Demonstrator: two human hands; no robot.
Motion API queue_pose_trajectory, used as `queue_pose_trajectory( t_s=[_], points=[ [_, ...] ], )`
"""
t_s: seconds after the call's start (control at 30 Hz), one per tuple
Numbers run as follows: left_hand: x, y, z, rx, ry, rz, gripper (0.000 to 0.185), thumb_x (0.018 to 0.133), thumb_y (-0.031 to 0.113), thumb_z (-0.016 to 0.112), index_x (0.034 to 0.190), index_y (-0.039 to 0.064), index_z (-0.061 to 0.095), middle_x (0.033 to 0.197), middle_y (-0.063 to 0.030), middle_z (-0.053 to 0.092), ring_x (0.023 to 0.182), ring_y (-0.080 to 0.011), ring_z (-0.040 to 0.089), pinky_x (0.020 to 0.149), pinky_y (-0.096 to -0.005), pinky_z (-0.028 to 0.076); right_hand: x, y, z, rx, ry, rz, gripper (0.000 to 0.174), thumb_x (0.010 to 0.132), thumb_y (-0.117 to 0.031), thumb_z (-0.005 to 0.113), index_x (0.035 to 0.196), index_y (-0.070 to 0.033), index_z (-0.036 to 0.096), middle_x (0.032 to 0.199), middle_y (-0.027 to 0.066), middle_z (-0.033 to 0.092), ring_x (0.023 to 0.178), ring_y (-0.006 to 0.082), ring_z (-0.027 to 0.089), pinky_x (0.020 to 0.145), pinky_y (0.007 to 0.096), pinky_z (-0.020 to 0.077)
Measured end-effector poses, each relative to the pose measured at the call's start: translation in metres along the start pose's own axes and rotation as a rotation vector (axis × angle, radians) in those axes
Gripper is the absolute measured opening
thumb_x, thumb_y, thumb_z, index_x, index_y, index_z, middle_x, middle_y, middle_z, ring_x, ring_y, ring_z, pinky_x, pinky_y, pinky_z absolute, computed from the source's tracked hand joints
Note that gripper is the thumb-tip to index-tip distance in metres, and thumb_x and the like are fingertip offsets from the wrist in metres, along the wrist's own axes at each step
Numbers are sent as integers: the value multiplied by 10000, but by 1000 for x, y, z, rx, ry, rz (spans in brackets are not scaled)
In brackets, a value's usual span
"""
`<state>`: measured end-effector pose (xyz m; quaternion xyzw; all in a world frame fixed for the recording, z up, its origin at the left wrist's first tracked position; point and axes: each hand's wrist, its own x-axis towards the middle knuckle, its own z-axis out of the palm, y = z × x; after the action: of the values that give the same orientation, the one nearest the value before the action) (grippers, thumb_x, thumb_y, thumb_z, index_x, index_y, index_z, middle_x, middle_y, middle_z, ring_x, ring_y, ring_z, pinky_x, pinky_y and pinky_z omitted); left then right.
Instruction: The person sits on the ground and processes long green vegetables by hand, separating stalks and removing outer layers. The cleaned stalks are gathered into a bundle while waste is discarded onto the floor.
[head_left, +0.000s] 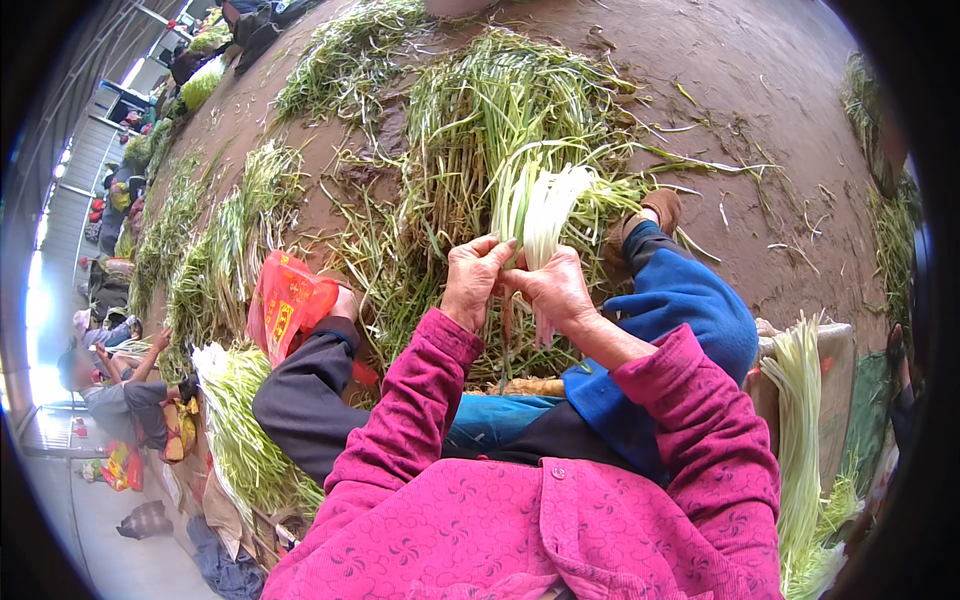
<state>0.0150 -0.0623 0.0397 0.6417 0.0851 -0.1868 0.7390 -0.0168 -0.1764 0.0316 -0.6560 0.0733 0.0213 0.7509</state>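
Observation:
My right hand (555, 289) grips a bundle of long pale stalks (546, 214), perhaps garlic shoots or chives, whose white and light green lengths stand up beyond the fingers. Close against it, my left hand (477, 274) pinches a green stalk (511, 199) between thumb and forefinger; a thin brownish strand hangs below the two hands. The thumbs nearly meet. Under and beyond them lies a large heap of untrimmed green stalks with brown bases (465, 150). Part of a blue cloth (675, 300) covers my right knee.
A red plastic bag (289, 304) covers my left foot area. Pale stalks are piled at the left (247, 420) and on a block at the right (799, 405). More green heaps (352, 60) lie on the brown ground. A seated person (131, 405) works at the far left.

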Motion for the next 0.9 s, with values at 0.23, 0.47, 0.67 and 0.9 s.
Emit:
queue_pose_trajectory(
  t_s=[0.23, 0.47, 0.67, 0.9],
  points=[
    [1, -6, -4, -445, 89, -45, 51, 781, 63, 558, 812, 25, 570, 694, -31, 587, 443, -50, 455, 407, -186, 417, 4, 4, 0, 258, 127, 141, 100, 641, -31, 656, 719, 2, 602, 563, 1, 544, 449, 55, 464, 396, 203, 362],
    [10, -16, -10, -252, 26, -94, 38, 775, 48, 558, 808, 45, 542, 699, -41, 592, 516, -82, 539, 442, -201, 441, 7, 12, 6, 59, 55, 64, 90, 673, -29, 663, 708, -13, 582, 567, -8, 531, 456, 47, 453, 394, 188, 353],
    [3, -27, -10, -422, 68, 6, 50, 759, 32, 567, 743, 57, 528, 623, -14, 556, 489, -77, 525, 466, -218, 472, 8, 13, 2, 242, 116, 144, 97, 663, -18, 655, 723, -11, 579, 599, 11, 559, 481, 59, 486, 412, 200, 374],
    [-37, -21, -11, -185, 65, 312, 50, 764, -38, 538, 791, 4, 538, 694, -46, 568, 595, -107, 567, 555, -227, 499, 3, -1, -2, 360, 83, 207, 112, 700, -41, 642, 721, -41, 532, 560, 8, 525, 437, 72, 467, 391, 190, 363]
  ],
)
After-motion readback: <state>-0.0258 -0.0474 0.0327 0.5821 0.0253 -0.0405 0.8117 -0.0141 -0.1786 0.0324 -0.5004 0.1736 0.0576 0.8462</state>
